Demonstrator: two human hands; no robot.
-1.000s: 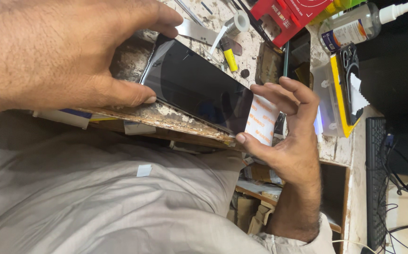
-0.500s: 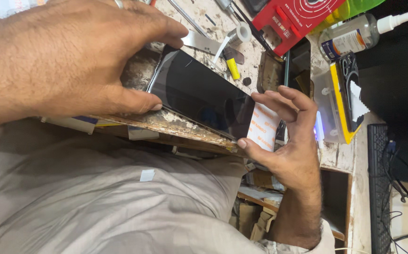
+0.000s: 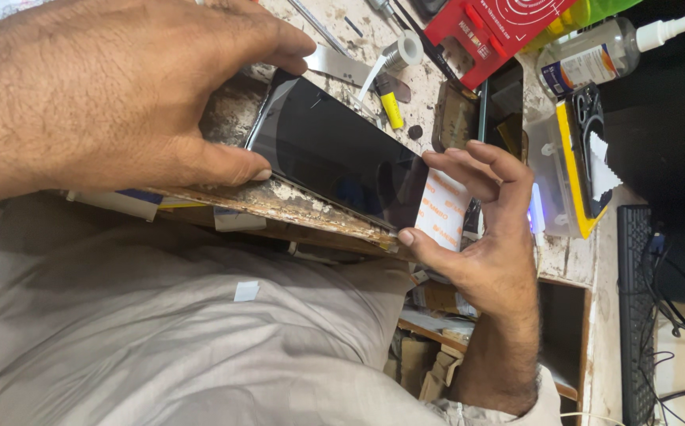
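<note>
Now gripping black glossy phone (image 3: 335, 162) with left hand (image 3: 121, 95), pinching white orange-printed tab (image 3: 443, 211) with right hand (image 3: 484, 237); upper right, clear liquid-filled bottle (image 3: 595, 51).

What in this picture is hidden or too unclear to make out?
All in the head view:
- Phone: its near end is covered by the left hand; its underside faces away.
- White tab: partly behind the right hand, so its full shape is unknown.
- Clear bottle: label too small to make out.
- Keyboard: cut off by the bottom edge.

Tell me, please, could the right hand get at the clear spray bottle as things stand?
Probably not yet: the right hand is pinching the white tab at the end of the phone. The spray bottle lies unblocked beyond its fingers, but it must let go first.
</note>
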